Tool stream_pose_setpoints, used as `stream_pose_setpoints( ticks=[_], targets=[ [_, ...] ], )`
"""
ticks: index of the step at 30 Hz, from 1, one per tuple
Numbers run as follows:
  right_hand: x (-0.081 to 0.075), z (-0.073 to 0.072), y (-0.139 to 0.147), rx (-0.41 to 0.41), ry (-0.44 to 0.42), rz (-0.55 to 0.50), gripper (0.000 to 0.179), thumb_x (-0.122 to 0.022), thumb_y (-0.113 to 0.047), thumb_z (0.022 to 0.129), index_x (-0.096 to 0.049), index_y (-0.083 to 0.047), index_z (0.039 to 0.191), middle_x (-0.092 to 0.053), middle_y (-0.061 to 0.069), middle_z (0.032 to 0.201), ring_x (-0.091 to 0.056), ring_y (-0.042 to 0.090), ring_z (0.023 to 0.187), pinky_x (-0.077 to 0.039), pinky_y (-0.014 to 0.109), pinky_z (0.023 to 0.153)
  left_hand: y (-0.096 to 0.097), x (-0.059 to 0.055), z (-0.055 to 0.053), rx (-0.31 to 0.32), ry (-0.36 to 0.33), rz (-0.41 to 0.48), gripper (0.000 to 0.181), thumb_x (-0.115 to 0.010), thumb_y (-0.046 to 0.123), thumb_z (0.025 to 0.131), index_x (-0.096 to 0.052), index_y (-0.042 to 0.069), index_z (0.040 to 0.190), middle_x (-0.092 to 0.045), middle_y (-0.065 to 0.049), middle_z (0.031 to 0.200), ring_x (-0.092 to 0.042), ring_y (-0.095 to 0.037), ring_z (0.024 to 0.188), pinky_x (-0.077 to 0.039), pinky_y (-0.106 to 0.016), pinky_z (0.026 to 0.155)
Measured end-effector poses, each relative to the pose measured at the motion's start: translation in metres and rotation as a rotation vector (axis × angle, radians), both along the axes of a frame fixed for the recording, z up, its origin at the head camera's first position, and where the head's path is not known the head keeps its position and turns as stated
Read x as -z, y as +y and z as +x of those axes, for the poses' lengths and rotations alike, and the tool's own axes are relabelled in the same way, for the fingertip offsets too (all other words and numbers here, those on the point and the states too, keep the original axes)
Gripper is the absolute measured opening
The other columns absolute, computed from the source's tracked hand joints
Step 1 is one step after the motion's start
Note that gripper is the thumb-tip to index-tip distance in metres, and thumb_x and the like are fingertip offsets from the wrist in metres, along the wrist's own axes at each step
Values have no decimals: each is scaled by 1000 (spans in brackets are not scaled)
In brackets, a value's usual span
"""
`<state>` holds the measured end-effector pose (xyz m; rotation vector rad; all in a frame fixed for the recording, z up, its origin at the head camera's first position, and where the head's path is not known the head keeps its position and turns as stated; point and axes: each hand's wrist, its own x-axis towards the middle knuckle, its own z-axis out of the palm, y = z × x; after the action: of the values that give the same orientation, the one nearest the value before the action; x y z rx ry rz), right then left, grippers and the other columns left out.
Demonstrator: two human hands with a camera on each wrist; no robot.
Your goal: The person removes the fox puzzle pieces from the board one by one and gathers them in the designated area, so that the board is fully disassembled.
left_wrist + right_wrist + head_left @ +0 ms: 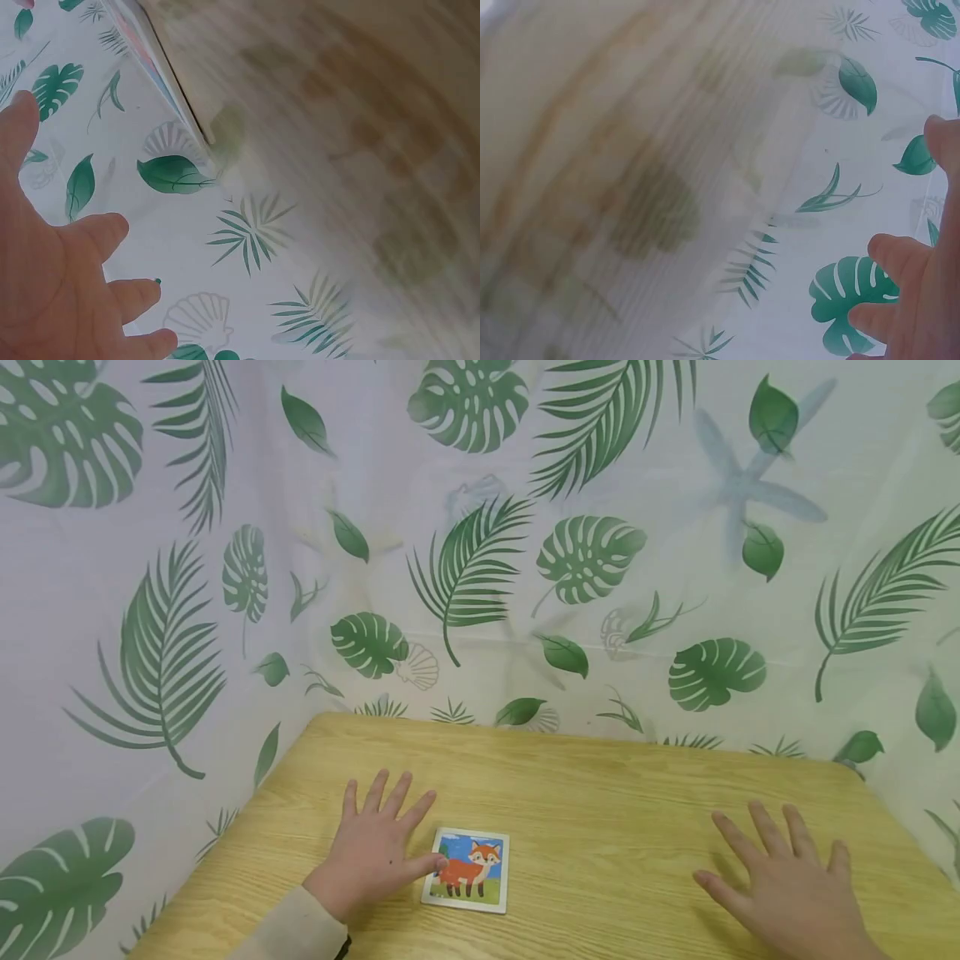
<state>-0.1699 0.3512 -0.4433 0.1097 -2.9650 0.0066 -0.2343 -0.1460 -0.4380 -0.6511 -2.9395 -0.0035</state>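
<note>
A square picture tile with a white border (487, 893) lies flat on the wooden table, showing an orange fox on grass under a blue sky. Just left of it is my left hand (371, 856), fingers spread, its thumb tip over the tile's left edge; whether it touches cannot be told. The left wrist view shows this hand (60, 292) with the tile's thin edge (161, 71) beyond. Well to the right, my right hand (798, 885) is spread above or on the table and holds nothing. Its fingers (900, 259) also show in the right wrist view.
The light wood table (600, 827) ends at a back edge against a white curtain (645, 468) printed with green leaves, shells and starfish. More of this curtain hangs along the left side. The tabletop looks glossy in both wrist views.
</note>
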Motion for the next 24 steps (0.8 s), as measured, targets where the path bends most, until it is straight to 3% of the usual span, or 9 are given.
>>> stream_pose_setpoints(
  ticks=[5,15,24],
  targets=[
    [1,1,-5,-24,15,-8,87,-45,-77,92,-36,-21,158,-27,31,158,-9,60,143,-5,89,93,0,2,0,-11,-8,28,90,-44,83,87,-34,31,160,-21,-11,167,-10,-43,152,-1,-72,113],
    [-9,-4,-36,-126,28,-117,77,-54,-67,95,-43,-19,154,-31,27,158,-17,55,144,-14,84,97,-1,3,3,-3,-101,192,90,-54,78,87,-36,27,159,-24,-12,166,-12,-45,151,-4,-77,109],
    [-7,-12,-81,-262,66,-287,63,-61,-50,98,-50,-17,150,-42,23,153,-27,53,142,-25,82,95,2,3,7,41,-330,414,94,-66,69,86,-34,20,160,-26,-16,164,-16,-47,150,-6,-77,109]
  ],
)
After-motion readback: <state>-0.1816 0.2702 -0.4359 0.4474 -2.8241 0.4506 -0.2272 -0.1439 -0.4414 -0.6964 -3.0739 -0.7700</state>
